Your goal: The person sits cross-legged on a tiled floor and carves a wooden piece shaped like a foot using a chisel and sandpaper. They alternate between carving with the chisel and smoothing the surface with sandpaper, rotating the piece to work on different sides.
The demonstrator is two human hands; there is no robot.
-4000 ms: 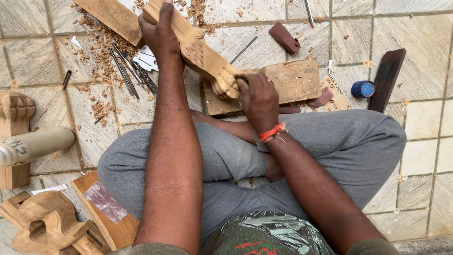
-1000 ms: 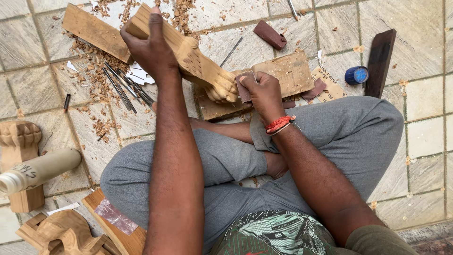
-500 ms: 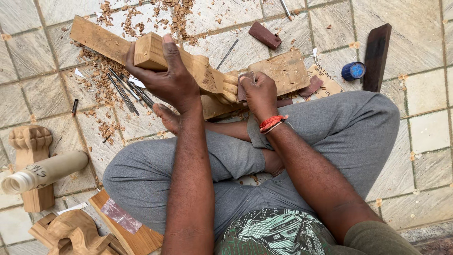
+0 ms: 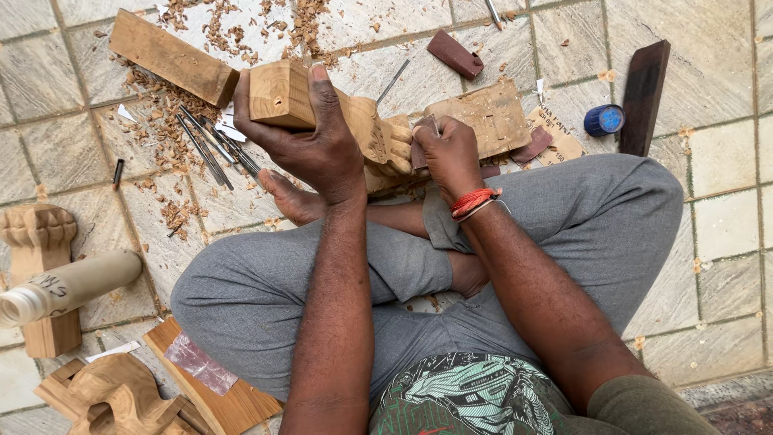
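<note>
**Carved wooden leg held over crossed legs**

A carved wooden leg lies above the seated person's crossed legs, its square end clamped in the left hand. The right hand is closed on a small dark piece pressed against its carved end. Chisels and wood shavings litter the tiled floor nearby.

Tube — cream cylinder with dark handwritten marks, lying near the floor's left edge across a carved wooden post. Clear plastic packet — crumpled, on a wooden board at the lower left. Tan paper slip with dark writing, flat beside the blue round cap, upper right.
</note>
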